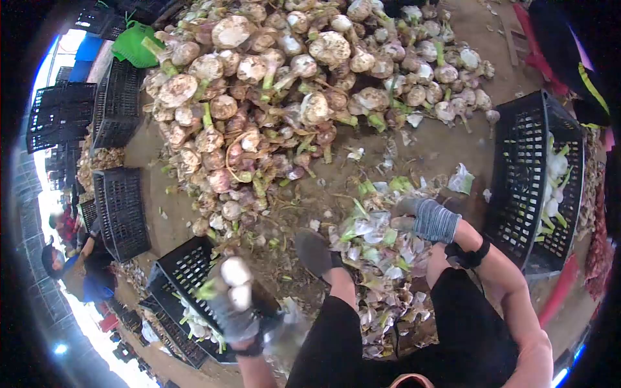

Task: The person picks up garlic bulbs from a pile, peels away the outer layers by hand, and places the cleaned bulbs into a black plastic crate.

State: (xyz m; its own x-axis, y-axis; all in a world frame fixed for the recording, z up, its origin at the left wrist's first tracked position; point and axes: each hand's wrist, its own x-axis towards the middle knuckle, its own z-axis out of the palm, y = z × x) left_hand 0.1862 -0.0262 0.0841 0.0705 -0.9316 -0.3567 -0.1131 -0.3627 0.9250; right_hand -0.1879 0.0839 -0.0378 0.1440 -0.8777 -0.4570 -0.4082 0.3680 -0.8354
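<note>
Roughly, the garlic work looks to be in its early part. The left hand (pixel 236 317), gloved and blurred, is clenched around two garlic bulbs (pixel 237 283). It hangs over the near crate (pixel 174 271) at the near-left of the ground (pixel 453 142), and only a thin scatter of cleaned white bulbs lies in that crate. The side crate (pixel 517 187), tipped up at the right edge, likewise holds just a shallow run of white bulbs with green stalks. By contrast, the pile (pixel 259 97) of dirty, untrimmed bulbs fills most of the far half of the ground, so by that measure far more is left than done.

The right hand (pixel 433 220), in a grey knitted glove, rests on the peelings (pixel 381 258) between the pile and the person's legs. Whether it grips anything there cannot be told.

Open room is narrow. The person's foot (pixel 314 252) sits just beside the litter of peelings, the pile's near edge lies close ahead, and a crate flanks each side. A bare strip of earth runs between the pile and the side crate. Empty crates (pixel 119 207) stand along the left edge, with a green scoop (pixel 132 45) at the far-left corner, and other people (pixel 90 271) crouch beyond them.
</note>
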